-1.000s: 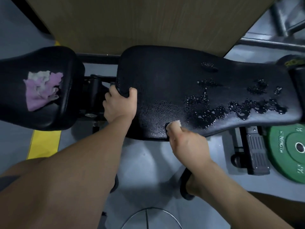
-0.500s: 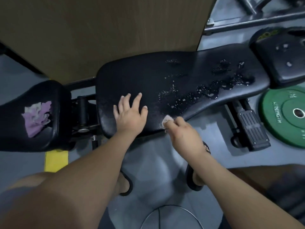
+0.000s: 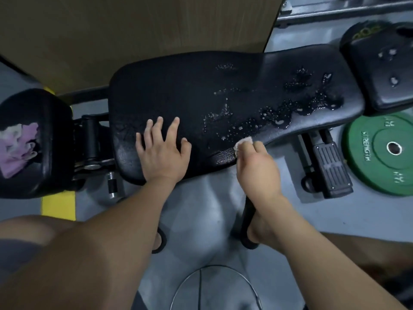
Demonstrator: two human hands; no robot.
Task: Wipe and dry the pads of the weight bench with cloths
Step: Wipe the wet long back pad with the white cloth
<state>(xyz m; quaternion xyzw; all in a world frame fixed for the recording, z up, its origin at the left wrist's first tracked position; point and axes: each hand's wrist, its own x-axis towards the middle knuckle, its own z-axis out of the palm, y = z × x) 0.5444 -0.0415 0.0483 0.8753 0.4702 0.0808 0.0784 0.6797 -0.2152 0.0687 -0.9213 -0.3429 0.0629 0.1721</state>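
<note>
The long black back pad (image 3: 178,90) of the weight bench lies across the middle, with water pooled and beaded over its right half. My left hand (image 3: 163,151) lies flat on the pad's near left part, fingers spread. My right hand (image 3: 257,166) grips a small pale cloth (image 3: 243,142) against the pad's near edge; most of the cloth is hidden in the fist. A black seat pad (image 3: 44,113) at the left carries a crumpled purple and white cloth (image 3: 17,146). A smaller black pad (image 3: 384,70) at the far right has a few drops on it.
A wooden panel (image 3: 134,36) stands behind the bench. A green weight plate (image 3: 384,153) lies on the grey floor at the right, beside a black ribbed pedal (image 3: 330,164). Yellow floor marking (image 3: 58,204) shows at the left. My feet in black sandals stand under the bench.
My left hand let go of the pad's left end and now lies flat on top. My right hand slid the cloth rightward along the near edge. The view shifted right.
</note>
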